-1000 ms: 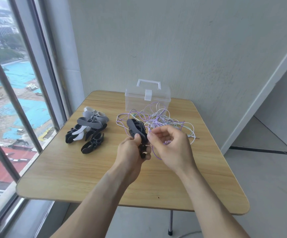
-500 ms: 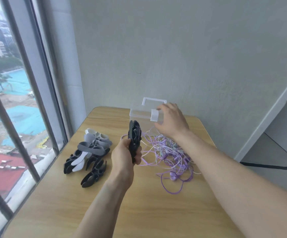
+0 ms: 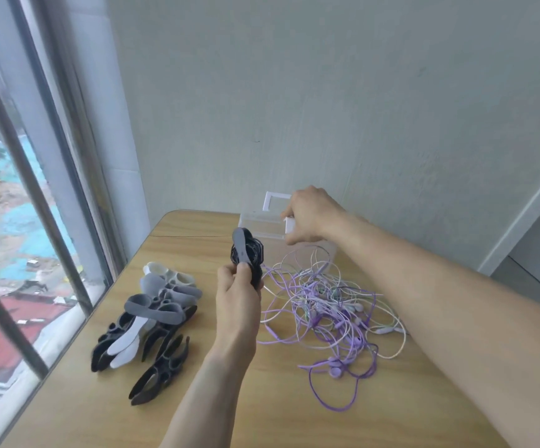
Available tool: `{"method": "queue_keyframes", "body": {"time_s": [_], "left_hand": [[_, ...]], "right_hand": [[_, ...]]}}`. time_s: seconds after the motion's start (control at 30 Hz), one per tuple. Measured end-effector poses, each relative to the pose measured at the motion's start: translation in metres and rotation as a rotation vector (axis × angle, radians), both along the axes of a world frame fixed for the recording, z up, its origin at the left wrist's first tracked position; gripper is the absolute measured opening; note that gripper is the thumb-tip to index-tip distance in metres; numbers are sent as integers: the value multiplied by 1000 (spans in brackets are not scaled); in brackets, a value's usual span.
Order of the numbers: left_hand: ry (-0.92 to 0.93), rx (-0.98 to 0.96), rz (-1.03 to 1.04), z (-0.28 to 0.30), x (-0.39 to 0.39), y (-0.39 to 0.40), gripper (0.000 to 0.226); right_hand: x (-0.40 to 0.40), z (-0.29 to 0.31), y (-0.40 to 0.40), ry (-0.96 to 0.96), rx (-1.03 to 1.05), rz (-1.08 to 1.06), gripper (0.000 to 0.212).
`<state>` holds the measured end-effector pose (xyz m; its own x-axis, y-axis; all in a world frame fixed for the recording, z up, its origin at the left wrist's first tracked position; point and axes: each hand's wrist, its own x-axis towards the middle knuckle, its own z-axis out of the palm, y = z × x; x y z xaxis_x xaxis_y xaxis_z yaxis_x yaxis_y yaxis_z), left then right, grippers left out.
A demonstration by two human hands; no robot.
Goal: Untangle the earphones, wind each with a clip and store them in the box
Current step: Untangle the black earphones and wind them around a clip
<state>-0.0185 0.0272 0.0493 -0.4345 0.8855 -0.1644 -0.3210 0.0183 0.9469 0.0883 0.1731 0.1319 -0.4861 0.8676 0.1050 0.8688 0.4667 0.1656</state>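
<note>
From the head camera, your left grip (image 3: 237, 292) pinches a clip wound with dark earphone cord (image 3: 246, 253), held upright above the desk (image 3: 262, 415). Your right grip (image 3: 310, 218) curls round the white latch (image 3: 289, 226) of the clear box (image 3: 262, 223), just beyond. The tangled purple and white earphones (image 3: 333, 305) lie beneath your right forearm; the spare clips (image 3: 152, 321) lie left of your left grip.

1. A light wooden table (image 3: 197, 415) with rounded corners stands against a pale, faintly textured wall (image 3: 326, 108).
2. At left, a tall window (image 3: 19, 221) with dark metal bars admits daylight, overlooking rooftops and blue-covered ground far below.
</note>
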Motion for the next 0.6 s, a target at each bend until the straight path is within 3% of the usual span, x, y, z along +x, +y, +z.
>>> {"method": "queue_keyframes", "body": {"time_s": [0.17,0.3,0.47,0.6], "left_hand": [[333,73,37,14,-2,6,17],[654,65,-58,40,-2,24,15],[980,-23,-79,57,3,57,10],[1413,-94,-102,65,2,106,9]], "right_hand": [[11,31,13,263,-206,-43,27],[14,51,30,400,-133,-33,22],[8,70,54,389,-89,-55,22],[1,72,74,430,-74,-67,20]]}}
